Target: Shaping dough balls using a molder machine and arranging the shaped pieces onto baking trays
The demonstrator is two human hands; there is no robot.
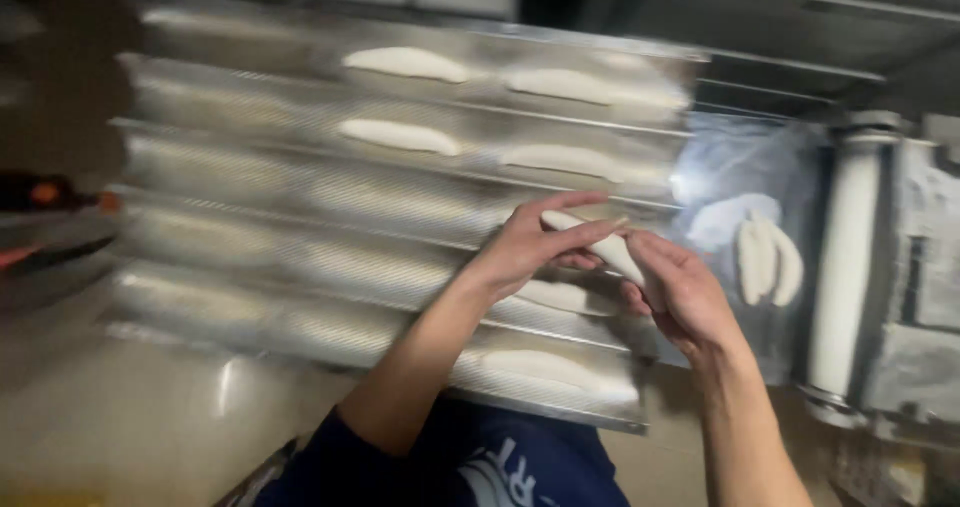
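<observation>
Blue cloth (480, 467) of my top sits lowest in view, with both forearms reaching up from it over the tray (250, 227). Between my two hands I hold one long piece of dough (606, 249), tilted, its upper end toward the left and its lower end toward the right. My left hand (535, 242) has thumb and fingers closed around the upper end; my right hand (680, 292) cups the lower end, fingers curled against it. Both grips are closed on the piece, which hangs just above the tray's right side rather than resting in a groove.

That tray is perforated metal with long parallel channels. Six other dough pieces lie in the channels: two in the top row (405, 63), two in the next (398, 135), one (560, 295) right under my hands, and one (555, 369) in the nearest channel. Channels on the left half show only bare metal.

Right of the tray, two more shaped pieces (768, 259) lie side by side, touching, on a floured belt (740, 167), just beside a white roller (842, 267).
</observation>
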